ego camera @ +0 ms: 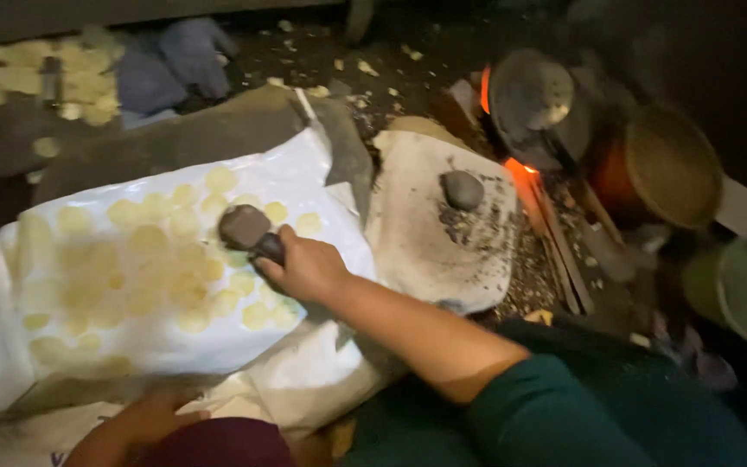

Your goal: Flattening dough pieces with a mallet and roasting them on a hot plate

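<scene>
Right hand (304, 266) gripping dark stone tool (248, 229), fingers clamped round it, pressing over pale yellow flattened rounds (144, 259) lying on white plastic sheet (304, 173), centre-left. Left hand (153, 413) resting near edge, bottom left, grip unclear. Flat grinding stone (417, 233) sitting just right of sheet, round pebble (462, 188) lying on it. Fire (520, 169) glowing far right.
</scene>
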